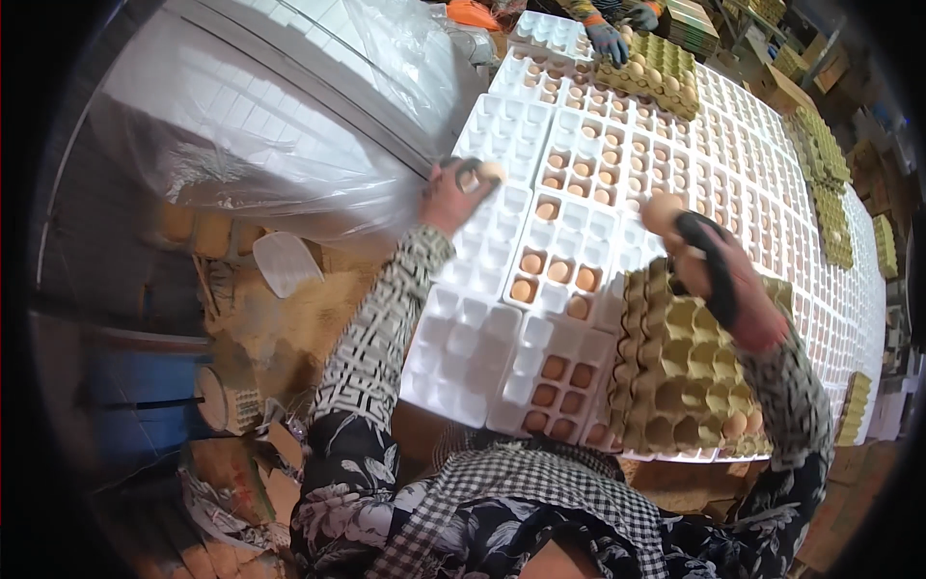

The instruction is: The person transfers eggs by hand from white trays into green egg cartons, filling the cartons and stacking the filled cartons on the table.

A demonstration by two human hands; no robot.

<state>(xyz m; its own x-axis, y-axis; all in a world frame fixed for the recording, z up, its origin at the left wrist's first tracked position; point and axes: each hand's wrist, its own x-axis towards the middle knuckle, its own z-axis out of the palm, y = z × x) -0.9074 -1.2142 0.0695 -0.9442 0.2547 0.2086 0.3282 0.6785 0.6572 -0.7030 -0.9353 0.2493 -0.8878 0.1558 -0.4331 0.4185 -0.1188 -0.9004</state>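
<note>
My left hand (pixel 450 199), in a red and black work glove, pinches an egg (pixel 492 172) over the white foam egg tray (pixel 474 242) at the left edge of the table. Its neighbouring foam tray (pixel 553 300) holds several brown eggs in some cups. My right hand (pixel 731 286), gloved the same way, grips eggs (pixel 661 213) above a stack of pulp egg trays (pixel 694 362); fingers hide part of them. Two eggs (pixel 744 423) sit in the top pulp tray's near right corner. The nearest foam tray (pixel 463 354) shows only bare cups.
Across the table, another person's gloved hand (pixel 608 40) is at a pulp tray (pixel 655 69) with eggs. Foam trays full of eggs (pixel 731 188) spread to the right, with more pulp trays (pixel 825 152) on them. Plastic film (pixel 289 166) covers white stacks at left. Cartons (pixel 691 25) stand behind.
</note>
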